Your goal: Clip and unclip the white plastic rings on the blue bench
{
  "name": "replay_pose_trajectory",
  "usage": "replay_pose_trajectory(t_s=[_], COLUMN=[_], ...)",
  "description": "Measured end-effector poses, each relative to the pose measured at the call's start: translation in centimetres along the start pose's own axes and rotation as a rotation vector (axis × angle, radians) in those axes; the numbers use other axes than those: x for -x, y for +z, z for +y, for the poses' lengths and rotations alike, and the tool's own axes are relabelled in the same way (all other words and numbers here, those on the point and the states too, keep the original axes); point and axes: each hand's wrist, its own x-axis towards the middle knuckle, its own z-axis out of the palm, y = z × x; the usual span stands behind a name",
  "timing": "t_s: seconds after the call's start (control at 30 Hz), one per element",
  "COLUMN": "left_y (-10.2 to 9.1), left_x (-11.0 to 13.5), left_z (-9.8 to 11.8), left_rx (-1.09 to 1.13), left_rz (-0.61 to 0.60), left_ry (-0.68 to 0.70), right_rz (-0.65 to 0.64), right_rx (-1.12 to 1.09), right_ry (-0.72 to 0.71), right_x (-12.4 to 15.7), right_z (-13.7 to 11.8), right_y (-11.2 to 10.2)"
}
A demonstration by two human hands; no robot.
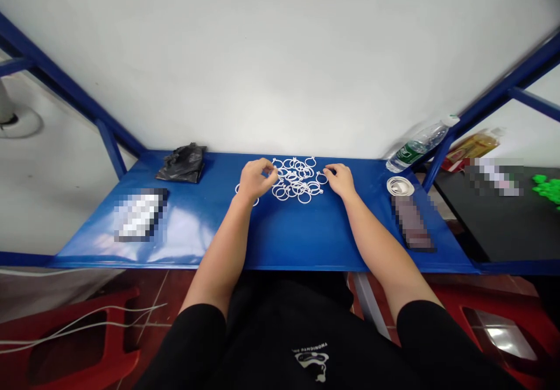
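Observation:
A pile of several white plastic rings (298,183) lies on the blue table (280,232) near its far edge. My left hand (255,179) rests at the pile's left side, with thumb and fingers pinched on one white ring. My right hand (340,179) sits at the pile's right side, fingers curled and touching a ring at the edge of the pile. A few loose rings lie under and beside my left hand.
A crumpled black bag (182,162) lies at the back left. A blurred flat object (139,214) sits on the left. At the right are a coiled white roll (399,186), a blurred dark object (413,223) and a plastic bottle (419,144). Red stools stand below.

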Motion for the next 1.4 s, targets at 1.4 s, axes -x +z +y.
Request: replay_pose_trajectory(t_s=[1.4], left_y=[4.9], left_x=[1.7], left_z=[2.8], left_rx=[0.069], left_rz=[-0.07], left_ry=[0.354], right_rz=[-0.192], right_rx=[-0.592], right_ry=[-0.314], right_x=[5.1], right_z=[-7.1], right_y=[-1.0])
